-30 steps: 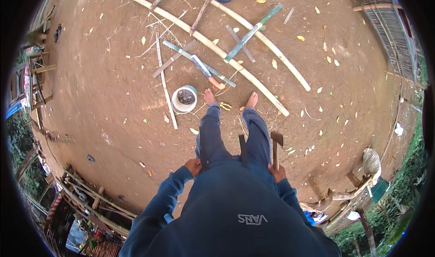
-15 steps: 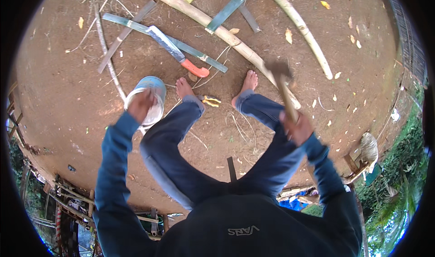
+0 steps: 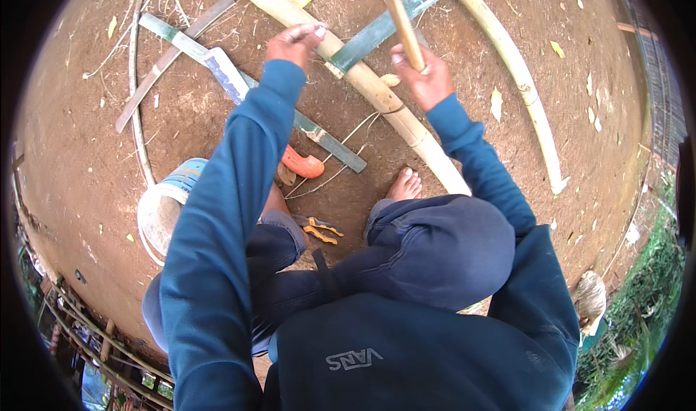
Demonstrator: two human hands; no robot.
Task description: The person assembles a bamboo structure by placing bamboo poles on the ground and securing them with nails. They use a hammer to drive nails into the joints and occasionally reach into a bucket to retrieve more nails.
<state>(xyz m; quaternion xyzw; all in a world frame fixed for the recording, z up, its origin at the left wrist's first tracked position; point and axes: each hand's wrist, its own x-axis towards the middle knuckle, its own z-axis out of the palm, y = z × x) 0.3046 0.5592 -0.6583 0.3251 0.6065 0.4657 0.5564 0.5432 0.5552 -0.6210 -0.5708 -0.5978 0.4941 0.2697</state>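
Green slat (image 3: pixel 371 37) across bamboo pole (image 3: pixel 392 111), between left hand (image 3: pixel 291 46), grasp unclear, and right hand (image 3: pixel 428 82), gripping wooden handle (image 3: pixel 404 28)

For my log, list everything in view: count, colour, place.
Bamboo poles: two, pale yellow, top centre and right
Bamboo slats: two, green, top centre and left
Wooden slat: one, brown, upper left
Thin stick: one, grey, left
Probable handsaw: one, orange-handled, left of centre
Bucket: one, blue and white, left
Pliers: one, yellow, between the ankles
Wooden-handled tool: one, tan, top centre
Leaves: several, yellowish, scattered
Soil: one expanse, brown, throughout
Greenery: uncounted, green, lower right
Feet: two, bare, centre
Left grip: one, blue-sleeved, upper centre
Right grip: one, blue-sleeved, holding the tool
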